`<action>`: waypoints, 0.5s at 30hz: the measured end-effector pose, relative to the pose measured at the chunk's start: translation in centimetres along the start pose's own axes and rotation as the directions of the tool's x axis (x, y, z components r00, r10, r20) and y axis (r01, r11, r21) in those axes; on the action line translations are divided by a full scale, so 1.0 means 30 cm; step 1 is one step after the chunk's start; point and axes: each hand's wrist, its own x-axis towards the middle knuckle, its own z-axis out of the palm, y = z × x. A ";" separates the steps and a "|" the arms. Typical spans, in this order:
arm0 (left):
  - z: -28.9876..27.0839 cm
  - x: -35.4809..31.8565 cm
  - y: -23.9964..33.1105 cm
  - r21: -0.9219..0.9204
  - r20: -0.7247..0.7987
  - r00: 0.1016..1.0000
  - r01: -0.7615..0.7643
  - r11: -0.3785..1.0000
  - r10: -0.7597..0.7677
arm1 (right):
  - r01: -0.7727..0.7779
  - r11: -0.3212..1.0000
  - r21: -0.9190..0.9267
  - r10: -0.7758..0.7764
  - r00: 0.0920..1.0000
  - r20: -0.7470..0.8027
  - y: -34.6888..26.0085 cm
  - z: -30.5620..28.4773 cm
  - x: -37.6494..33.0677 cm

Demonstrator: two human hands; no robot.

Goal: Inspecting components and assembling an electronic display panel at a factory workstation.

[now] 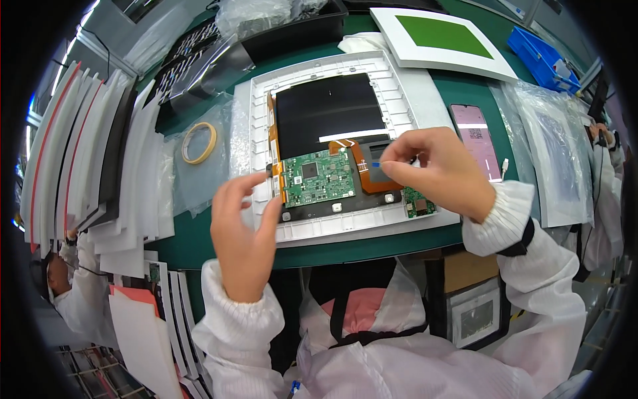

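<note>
A white plastic frame (399, 86) lies on the bench with a black display panel (325, 106) set in it. Across the panel's near part sits a green circuit board (316, 176), with an orange flex cable (365, 174) at its right. My left hand (242, 233) is at the board's left edge, thumb and fingers apart, holding nothing; whether the fingertips touch the frame is unclear. My right hand (442, 169) pinches a small blue tab (376, 164) over a dark grey square beside the flex cable. A second small green board (419, 203) shows partly under that hand.
A tape roll (199, 143) lies on plastic film at left, near upright stacked white panels (86, 153). Right of the frame are a phone (475, 136) and bagged panels (555, 153). Behind stand a white panel with a green face (445, 36), a blue bin (541, 60) and a black tray (292, 46).
</note>
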 end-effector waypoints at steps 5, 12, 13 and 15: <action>0.082 0.156 0.085 0.014 0.297 0.951 -0.095 0.995 0.087 | -0.062 0.995 -0.084 0.069 0.993 0.093 0.027 0.045 0.113; 0.029 0.115 -0.049 0.264 0.049 0.992 -0.123 0.957 0.114 | -0.002 0.979 -0.203 -0.025 0.991 -0.134 0.066 -0.023 0.066; -0.008 0.075 -0.081 0.278 0.002 0.997 -0.075 0.958 0.078 | -0.066 0.984 -0.167 0.054 0.996 -0.076 0.071 -0.047 0.059; -0.021 0.008 -0.135 0.296 0.003 1.000 0.001 0.955 -0.002 | -0.098 0.994 -0.045 0.093 0.991 -0.097 0.104 -0.072 0.042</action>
